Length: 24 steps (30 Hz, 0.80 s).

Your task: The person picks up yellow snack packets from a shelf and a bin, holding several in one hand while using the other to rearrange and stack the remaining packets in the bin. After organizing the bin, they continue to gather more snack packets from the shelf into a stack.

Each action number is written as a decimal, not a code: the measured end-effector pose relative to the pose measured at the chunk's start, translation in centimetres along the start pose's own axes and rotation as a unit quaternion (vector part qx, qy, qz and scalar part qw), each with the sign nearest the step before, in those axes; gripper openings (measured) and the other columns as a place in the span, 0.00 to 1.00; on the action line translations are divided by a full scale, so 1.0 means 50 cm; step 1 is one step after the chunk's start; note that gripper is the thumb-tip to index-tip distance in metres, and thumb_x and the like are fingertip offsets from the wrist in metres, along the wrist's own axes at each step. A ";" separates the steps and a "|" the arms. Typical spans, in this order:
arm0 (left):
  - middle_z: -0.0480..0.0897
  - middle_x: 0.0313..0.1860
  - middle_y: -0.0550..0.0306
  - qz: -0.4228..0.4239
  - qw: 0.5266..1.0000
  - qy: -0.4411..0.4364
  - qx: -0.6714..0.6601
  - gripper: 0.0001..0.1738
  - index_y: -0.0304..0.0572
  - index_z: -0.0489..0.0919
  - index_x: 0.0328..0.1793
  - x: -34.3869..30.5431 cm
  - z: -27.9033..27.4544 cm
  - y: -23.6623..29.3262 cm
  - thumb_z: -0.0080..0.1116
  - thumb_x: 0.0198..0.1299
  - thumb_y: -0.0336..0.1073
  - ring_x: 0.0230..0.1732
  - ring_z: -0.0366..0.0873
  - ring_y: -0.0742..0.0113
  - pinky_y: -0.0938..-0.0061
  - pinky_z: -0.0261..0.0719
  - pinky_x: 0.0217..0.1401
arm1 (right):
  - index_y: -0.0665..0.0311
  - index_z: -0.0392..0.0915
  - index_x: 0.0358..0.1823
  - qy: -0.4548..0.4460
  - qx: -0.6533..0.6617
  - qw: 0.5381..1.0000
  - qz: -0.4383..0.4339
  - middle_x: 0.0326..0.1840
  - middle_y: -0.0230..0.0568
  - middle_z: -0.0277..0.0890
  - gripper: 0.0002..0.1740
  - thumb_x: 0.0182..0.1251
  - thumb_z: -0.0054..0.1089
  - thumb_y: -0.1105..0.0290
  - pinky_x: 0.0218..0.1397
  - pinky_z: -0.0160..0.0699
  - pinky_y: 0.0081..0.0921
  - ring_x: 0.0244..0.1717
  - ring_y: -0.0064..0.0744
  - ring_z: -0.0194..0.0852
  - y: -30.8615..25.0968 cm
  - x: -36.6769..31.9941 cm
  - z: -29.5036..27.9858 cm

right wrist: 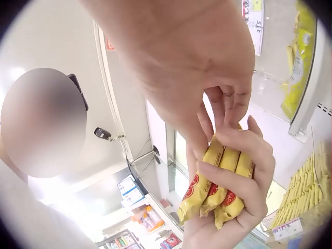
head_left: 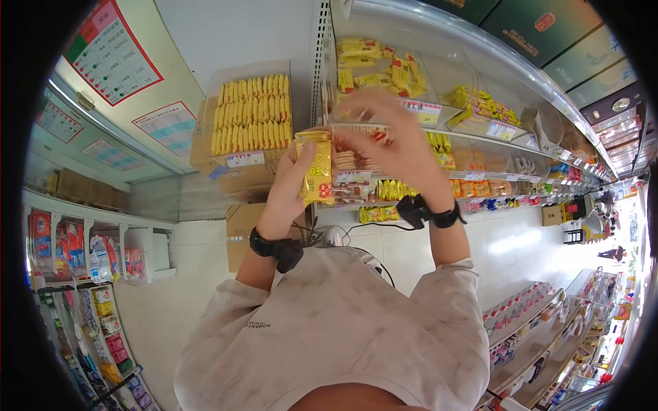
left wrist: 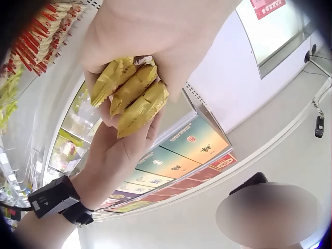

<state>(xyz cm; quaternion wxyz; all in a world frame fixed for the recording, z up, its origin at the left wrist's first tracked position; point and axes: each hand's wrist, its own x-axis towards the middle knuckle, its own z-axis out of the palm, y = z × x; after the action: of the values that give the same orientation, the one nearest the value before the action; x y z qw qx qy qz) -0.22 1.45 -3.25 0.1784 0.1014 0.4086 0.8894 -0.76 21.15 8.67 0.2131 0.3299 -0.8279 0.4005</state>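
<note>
In the head view, my left hand (head_left: 286, 185) grips a small stack of yellow-wrapped snack packets (head_left: 319, 175) in front of my chest. Three of these packets (right wrist: 225, 179) show side by side in the right wrist view, with the left fingers (right wrist: 244, 181) curled around them. My right hand (head_left: 401, 147), blurred in the head view, has its thumb and fingers spread beside the stack. From the right wrist, its fingertips appear right at the packets' upper ends. Behind the packets in the left wrist view is the right palm (left wrist: 116, 153).
Upright rows of matching yellow packets (head_left: 252, 113) fill a clear bin at the left. Ahead, a tiered shelf carries loose yellow packets (head_left: 404, 72) behind clear dividers and price tags (head_left: 421, 109). A cardboard carton (head_left: 240, 236) stands on the floor below; large boxes (head_left: 541, 31) line the top.
</note>
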 end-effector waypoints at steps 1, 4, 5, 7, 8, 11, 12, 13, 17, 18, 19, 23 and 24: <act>0.83 0.45 0.57 0.013 1.000 0.016 -0.002 0.28 0.44 0.72 0.73 -0.002 0.001 0.001 0.51 0.79 0.55 0.39 0.84 0.71 0.73 0.86 0.42 | 0.63 0.81 0.56 0.036 -0.021 0.999 -0.010 0.43 0.41 0.81 0.17 0.67 0.70 0.72 0.47 0.81 0.28 0.41 0.32 0.82 0.008 0.017 -0.024; 0.81 0.43 0.58 0.031 0.997 0.070 0.021 0.27 0.43 0.71 0.74 -0.010 0.022 0.023 0.52 0.79 0.52 0.38 0.83 0.72 0.74 0.86 0.41 | 0.59 0.81 0.59 0.033 -0.074 0.994 0.076 0.46 0.47 0.84 0.16 0.74 0.62 0.66 0.52 0.81 0.32 0.44 0.39 0.83 0.076 0.066 -0.100; 0.82 0.43 0.58 0.033 0.996 0.076 0.033 0.27 0.43 0.71 0.74 -0.014 0.025 0.026 0.52 0.79 0.51 0.38 0.83 0.72 0.74 0.86 0.41 | 0.57 0.81 0.62 -0.011 -0.061 0.989 0.133 0.48 0.49 0.85 0.18 0.75 0.60 0.63 0.55 0.81 0.34 0.46 0.42 0.85 0.107 0.084 -0.126; 0.82 0.44 0.58 0.040 0.994 0.083 0.059 0.27 0.43 0.71 0.74 -0.016 0.029 0.033 0.52 0.79 0.51 0.38 0.83 0.71 0.74 0.85 0.41 | 0.56 0.77 0.69 -0.105 -0.188 0.957 0.194 0.54 0.49 0.85 0.22 0.78 0.57 0.60 0.58 0.80 0.36 0.50 0.41 0.84 0.207 0.097 -0.159; 0.82 0.44 0.58 0.041 0.994 0.079 0.060 0.26 0.43 0.71 0.74 -0.019 0.030 0.036 0.52 0.79 0.51 0.38 0.83 0.71 0.74 0.85 0.42 | 0.55 0.75 0.72 -0.151 -0.250 0.930 0.221 0.57 0.49 0.85 0.24 0.79 0.56 0.58 0.60 0.80 0.37 0.52 0.40 0.84 0.246 0.098 -0.165; 0.82 0.43 0.58 0.049 0.994 0.073 0.059 0.25 0.44 0.72 0.74 -0.027 0.025 0.039 0.52 0.79 0.50 0.38 0.83 0.71 0.73 0.86 0.42 | 0.54 0.74 0.73 -0.232 -0.250 0.894 0.291 0.60 0.52 0.84 0.27 0.77 0.57 0.53 0.62 0.79 0.41 0.54 0.45 0.84 0.288 0.119 -0.168; 0.82 0.43 0.58 0.051 0.994 0.075 0.056 0.25 0.44 0.72 0.73 -0.028 0.020 0.036 0.53 0.79 0.49 0.39 0.83 0.71 0.73 0.86 0.42 | 0.53 0.75 0.73 -0.222 -0.249 0.910 0.248 0.61 0.53 0.83 0.28 0.76 0.57 0.53 0.63 0.79 0.41 0.57 0.48 0.83 0.300 0.118 -0.168; 0.82 0.43 0.58 0.054 0.994 0.078 0.051 0.25 0.44 0.72 0.73 -0.028 0.017 0.035 0.53 0.79 0.49 0.39 0.83 0.71 0.73 0.86 0.43 | 0.53 0.75 0.72 -0.213 -0.247 0.923 0.204 0.62 0.53 0.83 0.28 0.75 0.57 0.52 0.64 0.78 0.42 0.60 0.51 0.81 0.308 0.115 -0.167; 0.82 0.43 0.57 0.046 0.990 0.119 0.061 0.23 0.45 0.74 0.72 -0.026 0.016 0.030 0.53 0.79 0.48 0.39 0.84 0.70 0.73 0.86 0.41 | 0.56 0.74 0.73 -0.232 -0.157 0.943 0.181 0.65 0.52 0.81 0.29 0.74 0.54 0.56 0.68 0.76 0.40 0.65 0.52 0.79 0.249 0.143 -0.132; 0.83 0.43 0.57 0.046 0.990 0.120 0.064 0.23 0.45 0.74 0.72 -0.024 0.016 0.028 0.54 0.79 0.48 0.39 0.85 0.70 0.73 0.86 0.41 | 0.56 0.74 0.74 -0.270 -0.171 0.929 0.189 0.64 0.50 0.81 0.29 0.74 0.55 0.57 0.64 0.78 0.38 0.60 0.48 0.81 0.242 0.146 -0.120; 0.83 0.43 0.57 0.046 0.989 0.120 0.067 0.23 0.45 0.74 0.71 -0.023 0.017 0.027 0.54 0.79 0.48 0.38 0.85 0.70 0.74 0.86 0.40 | 0.55 0.73 0.74 -0.305 -0.184 0.914 0.196 0.64 0.48 0.81 0.29 0.73 0.55 0.59 0.60 0.80 0.36 0.55 0.43 0.82 0.240 0.152 -0.110; 0.83 0.43 0.57 0.043 0.988 0.123 0.079 0.23 0.45 0.75 0.71 -0.021 0.021 0.025 0.53 0.79 0.49 0.38 0.86 0.70 0.74 0.87 0.39 | 0.57 0.69 0.77 -0.413 -0.210 0.856 0.228 0.66 0.47 0.79 0.36 0.65 0.58 0.62 0.54 0.83 0.34 0.50 0.39 0.84 0.240 0.179 -0.104; 0.83 0.43 0.57 0.045 0.988 0.124 0.078 0.23 0.45 0.75 0.71 -0.021 0.021 0.024 0.53 0.79 0.50 0.38 0.86 0.70 0.74 0.87 0.39 | 0.57 0.67 0.78 -0.424 -0.217 0.848 0.232 0.67 0.47 0.78 0.38 0.64 0.58 0.62 0.55 0.82 0.34 0.51 0.39 0.84 0.247 0.184 -0.105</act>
<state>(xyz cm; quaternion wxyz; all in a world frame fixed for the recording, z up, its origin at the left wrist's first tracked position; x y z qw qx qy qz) 0.80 1.03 -1.72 0.0782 0.0223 0.4906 0.8676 -15.52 27.61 10.96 -0.1912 0.2114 -0.9560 0.0694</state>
